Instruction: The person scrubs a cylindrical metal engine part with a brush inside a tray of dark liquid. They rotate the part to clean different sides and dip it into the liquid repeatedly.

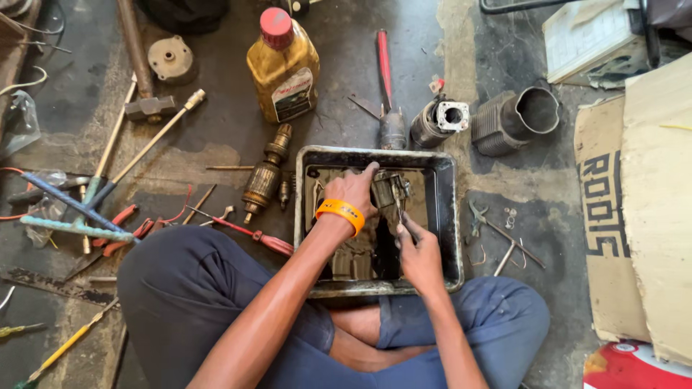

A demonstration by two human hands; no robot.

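Observation:
I sit cross-legged on a stained workshop floor with a black metal tray (448,216) of dark liquid in front of me. My left hand (353,191), with an orange band on the wrist, grips a small greasy metal engine part (390,189) and holds it over the tray. My right hand (417,248) is closed around a thin tool (401,212) whose tip touches the underside of that part. Inside the tray another ribbed metal piece (355,261) lies partly submerged.
A yellow oil bottle (283,66) with a red cap stands behind the tray. A motor armature (264,175), red-handled screwdriver (249,232), hammer (148,108) and rods lie left. Finned cylinders (515,119) sit at the back right, pliers (476,216) right, cardboard (641,209) far right.

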